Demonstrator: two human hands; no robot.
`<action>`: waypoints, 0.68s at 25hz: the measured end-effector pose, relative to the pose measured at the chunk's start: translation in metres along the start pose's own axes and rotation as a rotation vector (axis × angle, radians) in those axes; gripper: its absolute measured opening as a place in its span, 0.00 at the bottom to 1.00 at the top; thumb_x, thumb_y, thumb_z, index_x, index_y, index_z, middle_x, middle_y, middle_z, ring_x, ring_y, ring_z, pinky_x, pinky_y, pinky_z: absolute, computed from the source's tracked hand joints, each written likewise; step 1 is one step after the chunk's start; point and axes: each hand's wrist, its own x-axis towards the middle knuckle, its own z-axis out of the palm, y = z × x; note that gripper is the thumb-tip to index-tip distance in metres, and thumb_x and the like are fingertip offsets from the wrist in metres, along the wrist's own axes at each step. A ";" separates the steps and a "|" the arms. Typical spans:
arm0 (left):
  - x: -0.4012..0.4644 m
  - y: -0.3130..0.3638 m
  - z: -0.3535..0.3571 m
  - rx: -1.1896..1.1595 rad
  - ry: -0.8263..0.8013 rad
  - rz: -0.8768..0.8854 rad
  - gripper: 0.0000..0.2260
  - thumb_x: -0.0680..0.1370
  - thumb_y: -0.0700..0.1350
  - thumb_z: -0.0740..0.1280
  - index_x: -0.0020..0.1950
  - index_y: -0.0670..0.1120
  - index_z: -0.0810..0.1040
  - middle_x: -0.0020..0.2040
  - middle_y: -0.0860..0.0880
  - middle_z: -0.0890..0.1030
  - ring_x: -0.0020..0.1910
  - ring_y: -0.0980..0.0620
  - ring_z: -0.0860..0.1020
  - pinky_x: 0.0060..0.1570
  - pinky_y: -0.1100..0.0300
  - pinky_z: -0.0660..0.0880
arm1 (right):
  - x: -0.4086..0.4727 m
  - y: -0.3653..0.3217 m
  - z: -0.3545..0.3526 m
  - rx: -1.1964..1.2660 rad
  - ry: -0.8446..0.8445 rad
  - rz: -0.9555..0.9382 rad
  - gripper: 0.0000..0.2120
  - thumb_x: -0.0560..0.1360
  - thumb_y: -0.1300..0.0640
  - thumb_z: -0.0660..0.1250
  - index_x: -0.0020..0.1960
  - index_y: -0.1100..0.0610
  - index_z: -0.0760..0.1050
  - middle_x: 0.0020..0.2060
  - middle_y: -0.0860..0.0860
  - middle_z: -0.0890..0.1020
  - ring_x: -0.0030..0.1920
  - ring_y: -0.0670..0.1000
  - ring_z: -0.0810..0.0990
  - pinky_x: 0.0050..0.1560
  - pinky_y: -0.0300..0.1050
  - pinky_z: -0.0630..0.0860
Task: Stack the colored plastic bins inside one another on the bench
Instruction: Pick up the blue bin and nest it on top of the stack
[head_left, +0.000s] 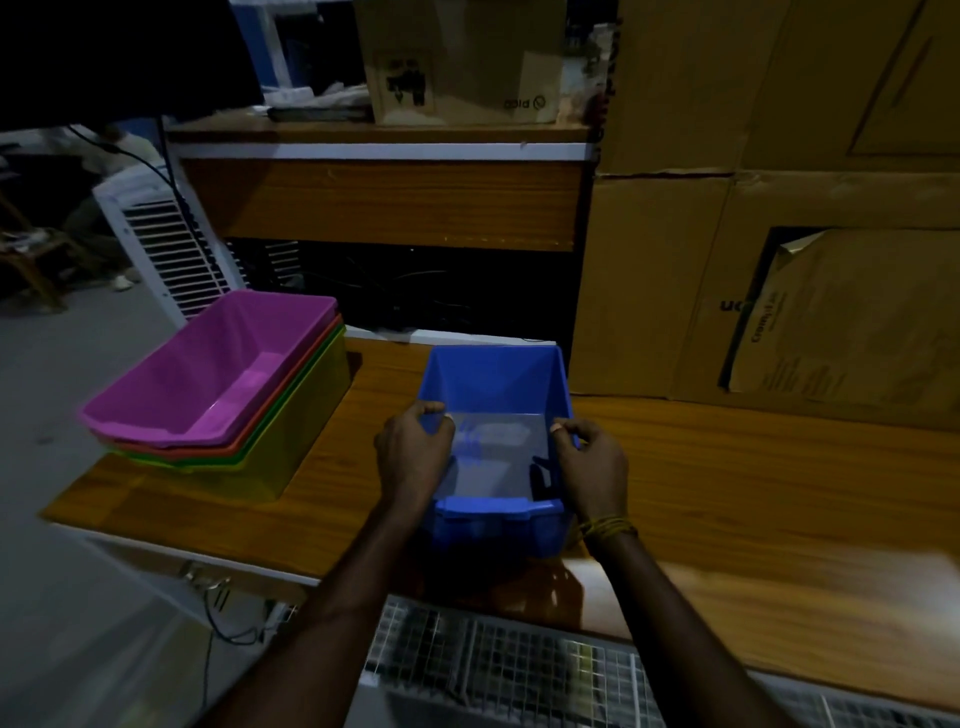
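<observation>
A blue plastic bin (493, 384) sits upright on the wooden bench (727, 478), near its front edge. My left hand (413, 449) grips the bin's left rim, fingers curled over it. My right hand (592, 462) grips the right rim. To the left stands a nested stack of bins: a purple bin (208, 369) on top, an orange bin (249, 441) under it, then a green rim and a yellow bin (291, 447) at the bottom. The stack overhangs the bench's left end a little.
Large cardboard boxes (779, 260) stand against the back right of the bench. A wooden desk (384, 202) with a box on it is behind. A white cooler (166, 244) stands on the floor at left. Wire mesh (493, 670) lies below the bench front.
</observation>
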 end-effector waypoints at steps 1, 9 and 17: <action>0.007 -0.002 -0.005 -0.005 -0.004 0.006 0.11 0.77 0.51 0.66 0.58 0.51 0.79 0.60 0.46 0.80 0.57 0.41 0.77 0.54 0.48 0.76 | -0.002 -0.005 0.005 0.001 0.012 0.007 0.10 0.78 0.52 0.65 0.55 0.56 0.81 0.49 0.54 0.82 0.39 0.45 0.77 0.35 0.39 0.76; 0.074 -0.002 -0.122 -0.117 0.003 0.241 0.12 0.78 0.49 0.67 0.59 0.47 0.79 0.54 0.47 0.82 0.49 0.49 0.78 0.44 0.61 0.69 | -0.039 -0.099 0.074 -0.010 0.142 -0.126 0.10 0.77 0.54 0.67 0.52 0.58 0.83 0.44 0.53 0.82 0.39 0.48 0.76 0.35 0.38 0.69; 0.165 0.001 -0.262 -0.227 0.052 0.447 0.11 0.78 0.52 0.66 0.55 0.49 0.81 0.52 0.51 0.82 0.48 0.54 0.79 0.41 0.62 0.75 | -0.062 -0.229 0.158 0.058 0.258 -0.323 0.12 0.78 0.53 0.66 0.53 0.59 0.82 0.45 0.50 0.80 0.46 0.47 0.77 0.43 0.34 0.71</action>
